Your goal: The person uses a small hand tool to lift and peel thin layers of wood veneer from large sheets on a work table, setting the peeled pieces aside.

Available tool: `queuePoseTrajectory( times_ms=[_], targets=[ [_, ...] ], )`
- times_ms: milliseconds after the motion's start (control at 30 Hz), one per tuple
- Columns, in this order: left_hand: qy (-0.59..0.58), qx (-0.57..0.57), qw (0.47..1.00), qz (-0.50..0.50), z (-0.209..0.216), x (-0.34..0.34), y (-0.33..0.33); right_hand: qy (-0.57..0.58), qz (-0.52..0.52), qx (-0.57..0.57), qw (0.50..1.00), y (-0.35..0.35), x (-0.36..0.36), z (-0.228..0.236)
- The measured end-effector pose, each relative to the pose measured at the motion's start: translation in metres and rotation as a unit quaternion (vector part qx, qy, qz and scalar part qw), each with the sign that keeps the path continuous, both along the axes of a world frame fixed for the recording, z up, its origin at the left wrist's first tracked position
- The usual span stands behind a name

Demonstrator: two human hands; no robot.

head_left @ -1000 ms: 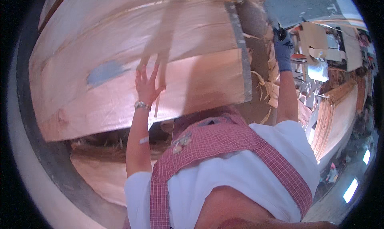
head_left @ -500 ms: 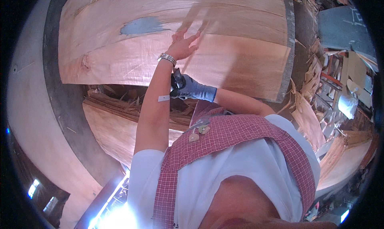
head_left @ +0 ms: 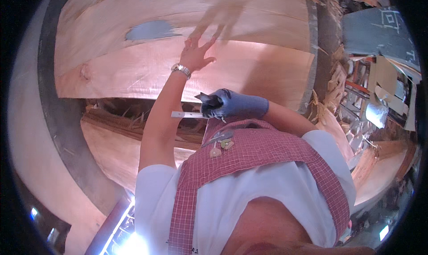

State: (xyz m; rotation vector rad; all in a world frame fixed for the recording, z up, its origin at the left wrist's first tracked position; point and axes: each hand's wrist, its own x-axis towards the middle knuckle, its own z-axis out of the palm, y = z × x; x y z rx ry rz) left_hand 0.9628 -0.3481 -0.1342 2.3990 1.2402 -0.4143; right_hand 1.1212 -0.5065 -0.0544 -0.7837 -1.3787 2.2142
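My bare left hand (head_left: 196, 55), with a metal watch (head_left: 181, 70) at its wrist, is open. Its fingers are spread on or just over a thin pinkish wood veneer sheet (head_left: 133, 74); contact is hard to tell. A grey patch (head_left: 151, 30) shows through a gap in the wood beyond the hand. In a blue-grey glove with dark fingertips, my right hand (head_left: 227, 104) is closed near my waist. It grips a knife-like tool (head_left: 185, 114) with a flat pale blade pointing left, over my left forearm. The glove mostly hides the handle.
A dark band (head_left: 55, 85) borders the sheet on the left. Stacked veneer with ragged edges (head_left: 113, 125) lies below its near edge. Broken veneer scraps (head_left: 330, 94) pile up at the right, near a dark grey panel (head_left: 379, 32).
My right hand has moved right and slightly nearer to me, turning so that more of the pale blade shows. My left hand has shifted slightly left, its fingers still spread.
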Motion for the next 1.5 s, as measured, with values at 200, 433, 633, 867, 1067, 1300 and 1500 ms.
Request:
queuePoseTrajectory(
  times_ms=[200, 433, 633, 867, 1067, 1300, 1500],
  targets=[
    [-0.030, 0.147, 0.987, 0.064, -0.007, 0.009, -0.036, -0.092, -0.139, -0.001, 0.986, 0.009, 0.048, 0.009],
    [-0.106, 0.181, 0.975, 0.072, -0.022, 0.005, -0.041, -0.105, -0.361, -0.062, 0.925, 0.070, 0.039, 0.007],
    [-0.128, 0.190, 0.971, 0.062, -0.026, 0.003, -0.039, -0.105, -0.427, -0.180, 0.880, 0.072, 0.031, -0.093],
    [-0.125, 0.250, 0.957, -0.070, -0.025, 0.008, -0.041, -0.133, -0.405, -0.125, 0.896, 0.071, 0.031, -0.132],
    [-0.141, 0.181, 0.969, -0.086, -0.019, 0.013, -0.030, -0.469, -0.341, 0.257, 0.773, 0.067, 0.055, -0.123],
    [-0.097, 0.233, 0.958, -0.136, -0.008, 0.020, -0.024, -0.256, -0.543, -0.055, 0.798, -0.020, 0.129, -0.061],
    [-0.033, 0.194, 0.970, -0.139, 0.014, 0.056, -0.021, -0.224, -0.659, -0.103, 0.710, -0.029, 0.195, -0.100]
  ],
)
